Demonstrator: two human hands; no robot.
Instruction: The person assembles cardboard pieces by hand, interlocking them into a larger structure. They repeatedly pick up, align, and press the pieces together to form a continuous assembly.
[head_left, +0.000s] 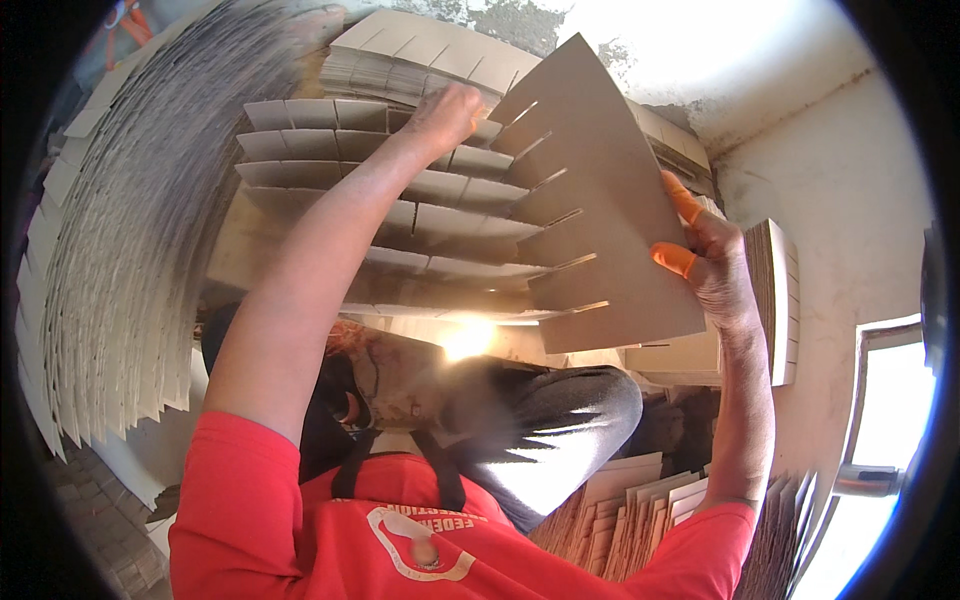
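My right hand (715, 255), with orange covers on its thumb and a finger, grips the right edge of a large brown cardboard sheet (620, 190). That sheet stands tilted, and a row of slots is cut into its left side. Several long slotted cardboard strips (460, 220) lie in parallel rows to its left, their right ends meeting the slots. At the far rows my left hand (447, 118) is closed on a cardboard strip (365, 115) near its right end; its fingertips are partly hidden.
A tall curved stack of cardboard dividers (150, 220) fills the left side. More slotted sheets (400, 55) are piled at the back, and another stack (775, 300) leans by the right wall. Upright cardboard pieces (640, 515) stand at the lower right, near my bent leg (560, 410).
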